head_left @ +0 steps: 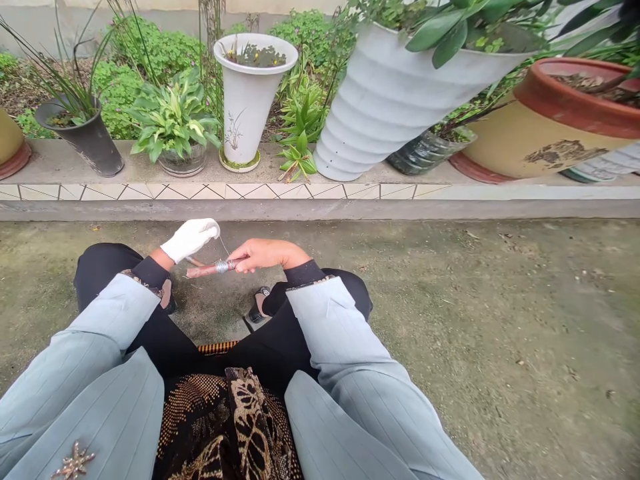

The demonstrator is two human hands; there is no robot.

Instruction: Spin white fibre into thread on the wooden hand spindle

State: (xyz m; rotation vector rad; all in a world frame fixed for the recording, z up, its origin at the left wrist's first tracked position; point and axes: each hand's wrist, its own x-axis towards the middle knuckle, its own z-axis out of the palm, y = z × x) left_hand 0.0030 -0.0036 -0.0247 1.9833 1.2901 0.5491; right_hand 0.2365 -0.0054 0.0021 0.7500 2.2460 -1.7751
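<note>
My left hand (193,240), in a white glove, is closed with its fingertips pinching a thin wire (225,245). The wire runs down to a silvery coil (222,267) wound round a reddish-brown stick (201,271). My right hand (261,255), bare, grips that stick at its right end, just beside the coil. The stick lies nearly level above the ground between my knees, its cut end pointing left. A second thin brownish piece (194,261) shows between the glove and the stick; most of it is hidden.
Ahead runs a low ledge (280,210) with a tiled edge. Potted plants stand along it, among them a white flared pot (250,100), a large ribbed white pot (390,100) and a tan pot with a red rim (560,127). Concrete ground (490,320) stretches to the right.
</note>
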